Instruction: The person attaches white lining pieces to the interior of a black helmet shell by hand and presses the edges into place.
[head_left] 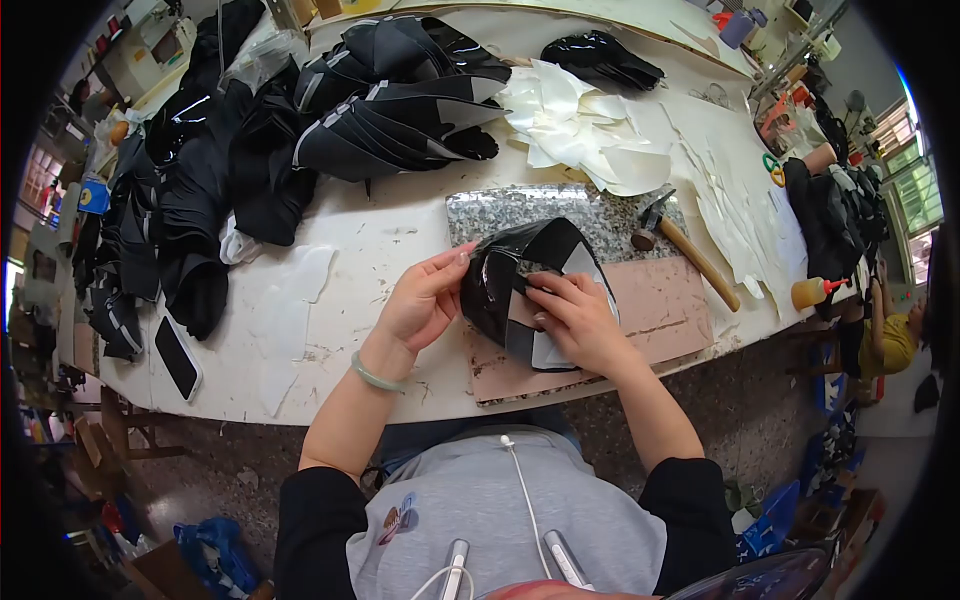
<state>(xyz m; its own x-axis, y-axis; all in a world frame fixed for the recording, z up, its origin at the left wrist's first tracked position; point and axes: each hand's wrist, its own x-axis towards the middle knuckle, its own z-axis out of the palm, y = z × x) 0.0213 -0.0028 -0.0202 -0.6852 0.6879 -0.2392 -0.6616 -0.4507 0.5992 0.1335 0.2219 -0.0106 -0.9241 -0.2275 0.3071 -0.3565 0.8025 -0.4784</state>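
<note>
A glossy black leather piece [492,275], curled into an open loop with grey patches on its inner side, stands on the work boards in front of me. My left hand [425,297] is at its left edge, with the thumb and forefinger closed on the rim. My right hand [578,318] reaches over the near right side, its bent fingers gripping the inner edge; the fingertips are partly hidden. Under the piece lie a speckled stone slab [480,208] and a pinkish board [650,300]. A hammer [700,262] with a wooden handle rests just to the right.
Stacked black pieces [400,130] cover the back and left of the table [370,225]. White sheets [570,120] lie behind the slab. A phone [179,358] is near the left edge, a yellowish bottle [810,292] at the right. Another person [888,340] sits far right.
</note>
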